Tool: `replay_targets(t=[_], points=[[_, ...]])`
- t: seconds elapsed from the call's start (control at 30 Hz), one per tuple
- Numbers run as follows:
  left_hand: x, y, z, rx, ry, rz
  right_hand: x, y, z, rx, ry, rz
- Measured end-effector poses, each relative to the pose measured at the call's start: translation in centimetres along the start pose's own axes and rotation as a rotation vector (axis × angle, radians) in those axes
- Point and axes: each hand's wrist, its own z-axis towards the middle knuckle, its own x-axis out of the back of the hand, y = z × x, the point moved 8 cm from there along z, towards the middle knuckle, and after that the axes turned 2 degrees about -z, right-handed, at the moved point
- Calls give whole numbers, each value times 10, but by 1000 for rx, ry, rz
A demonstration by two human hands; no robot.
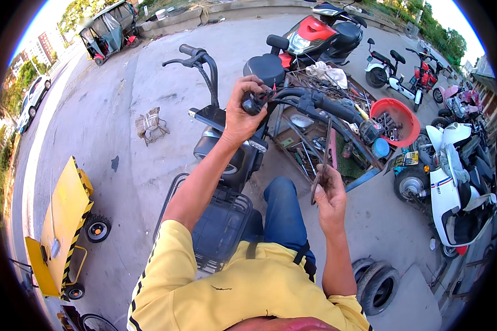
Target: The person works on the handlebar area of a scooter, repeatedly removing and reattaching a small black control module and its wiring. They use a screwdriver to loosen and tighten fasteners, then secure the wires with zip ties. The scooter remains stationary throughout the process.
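At the handlebar [309, 101] of a black electric scooter [226, 154], my left hand [244, 110] is closed around a small black handlebar part [252, 103]. Thin dark wires and a bit of red show beside its fingertips. My right hand [330, 199], lower and to the right, is closed on a slim dark metal tool [317, 185] with curved handles, like pliers. That tool points up toward the handlebar; its tip is hard to make out against the things behind. A black wire basket [212, 220] sits on the scooter close to my body.
Beyond the handlebar stands a metal tool cart [364, 179] full of hand tools, with a red bowl [408, 124] of metal parts. A red scooter [320, 36] is behind it. White scooters [450, 182] line the right, near stacked tires [382, 289]. A yellow cart [63, 220] stands left.
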Motion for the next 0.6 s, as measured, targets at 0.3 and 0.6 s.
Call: replay_targets(t=[0.3,0.6], points=[[7,21,-30,-273,-163,191,-40,29,32,15,-8,-527],[9,21,-29,-266,-161,92,-63,35,64,122,-82,-536]])
